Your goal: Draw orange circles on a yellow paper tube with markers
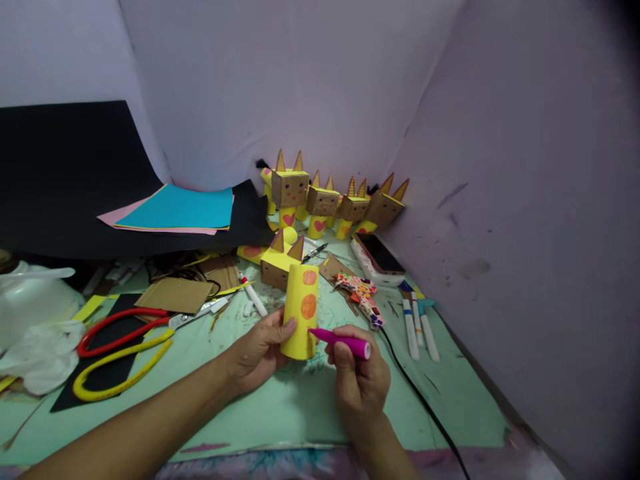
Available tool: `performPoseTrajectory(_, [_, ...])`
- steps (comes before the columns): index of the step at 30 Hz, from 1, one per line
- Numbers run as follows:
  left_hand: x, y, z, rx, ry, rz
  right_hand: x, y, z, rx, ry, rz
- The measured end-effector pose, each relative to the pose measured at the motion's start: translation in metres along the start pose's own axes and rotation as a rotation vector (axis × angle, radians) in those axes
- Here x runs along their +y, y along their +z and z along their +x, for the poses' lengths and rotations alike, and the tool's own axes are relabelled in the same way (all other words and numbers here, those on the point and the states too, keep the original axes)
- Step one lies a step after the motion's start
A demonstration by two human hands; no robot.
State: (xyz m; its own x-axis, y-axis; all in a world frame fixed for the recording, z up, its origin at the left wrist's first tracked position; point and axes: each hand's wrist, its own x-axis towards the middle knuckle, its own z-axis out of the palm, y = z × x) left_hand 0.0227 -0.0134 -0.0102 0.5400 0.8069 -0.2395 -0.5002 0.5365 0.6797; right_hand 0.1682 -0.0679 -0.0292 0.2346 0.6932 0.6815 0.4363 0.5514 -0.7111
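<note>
My left hand [263,350] is wrapped round a yellow paper tube [295,340], held upright above the table. Two orange spots sit one above the other on the tube's upper part. Pinched in my right hand [360,380] is a magenta marker [345,342], its tip at the tube's right side below the spots. Just behind the tube lies a yellow and brown cardboard animal head [275,275] with two pointed ears. Several finished-looking cardboard animals [290,190] with yellow tube legs and red or orange hearts stand against the back wall.
Large scissors [125,333] with red and yellow handles lie at left near cardboard pieces [175,295]. Coloured paper sheets [180,207] rest on black card behind. At right are a patterned glue gun [363,293] with a black cord, a phone [377,252] and white markers [411,330].
</note>
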Motion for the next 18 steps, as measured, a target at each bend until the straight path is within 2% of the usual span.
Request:
performPoseTrajectory(4, [0.0003, -0.0003, 0.0003, 0.007, -0.023, -0.005, -0.0005, 0.0005, 0.0003, -0.077, -0.074, 0.011])
performPoseTrajectory(9, [0.0000, -0.0004, 0.0010, 0.015, -0.015, -0.007, -0.0007, 0.0008, 0.0008, -0.011, -0.042, -0.001])
performPoseTrajectory(12, [0.0000, -0.0001, 0.0006, -0.002, -0.018, -0.009, -0.0007, 0.0001, 0.0000, -0.041, -0.042, -0.006])
performPoseTrajectory(18, [0.0006, 0.0008, 0.0004, -0.003, -0.003, -0.009, -0.0010, -0.0007, -0.0007, -0.010, -0.024, 0.002])
